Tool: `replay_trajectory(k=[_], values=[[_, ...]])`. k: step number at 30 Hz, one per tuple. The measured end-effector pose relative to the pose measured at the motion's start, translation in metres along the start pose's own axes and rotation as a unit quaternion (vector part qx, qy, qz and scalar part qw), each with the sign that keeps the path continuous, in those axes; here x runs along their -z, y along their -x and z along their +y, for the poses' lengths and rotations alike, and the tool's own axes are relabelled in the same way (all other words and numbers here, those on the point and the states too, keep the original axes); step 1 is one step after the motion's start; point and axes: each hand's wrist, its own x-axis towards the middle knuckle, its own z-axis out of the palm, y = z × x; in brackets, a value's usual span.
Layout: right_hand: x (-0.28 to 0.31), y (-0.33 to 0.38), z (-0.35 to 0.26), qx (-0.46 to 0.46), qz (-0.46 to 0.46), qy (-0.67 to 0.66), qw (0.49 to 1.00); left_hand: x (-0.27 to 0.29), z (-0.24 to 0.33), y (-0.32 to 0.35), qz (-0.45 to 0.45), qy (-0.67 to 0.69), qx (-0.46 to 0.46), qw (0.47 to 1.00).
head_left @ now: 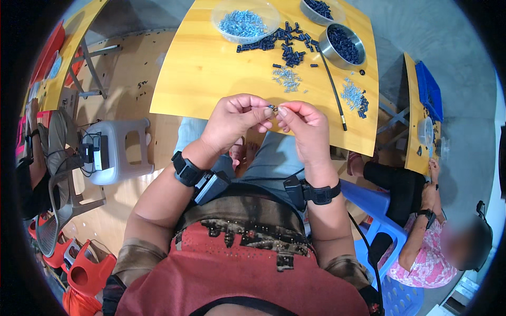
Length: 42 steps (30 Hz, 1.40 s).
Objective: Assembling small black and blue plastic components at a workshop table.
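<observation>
My left hand [235,117] and my right hand [307,126] meet just over the near edge of the yellow table [200,79]. Both pinch one tiny dark piece [272,107] between thumb and forefinger; its exact kind is too small to make out. Beyond my fingertips lies a loose heap of small silvery pieces [287,79]. Farther back, many short black cylindrical parts [292,55] are strewn about. To the right, a second heap of silvery pieces [352,95] touches a few dark parts [363,108].
A thin black rod [332,87] lies right of my hands. At the back stand a clear bowl [215,18] of pale blue-silver pieces, a steel bowl [328,51] and a plastic bowl [340,9] of dark parts. A co-worker [416,237] sits at right.
</observation>
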Motion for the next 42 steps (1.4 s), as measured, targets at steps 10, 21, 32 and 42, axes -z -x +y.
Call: replay_trajectory(k=[10,21,32,42], values=[[-0.002,0.008,-0.017,0.112,0.021,0.140,0.983,0.001,0.002,0.006,-0.025,-0.025,0.038,0.999],[-0.004,0.010,-0.019,0.170,0.030,0.242,0.955,0.002,0.002,0.007,-0.030,-0.044,0.029,0.998],[-0.004,0.007,-0.030,0.185,0.018,0.297,0.937,0.001,0.003,0.007,-0.033,-0.050,0.042,0.997],[-0.008,0.004,-0.031,0.169,0.016,0.305,0.937,0.007,0.001,0.005,-0.037,-0.020,0.062,0.997]])
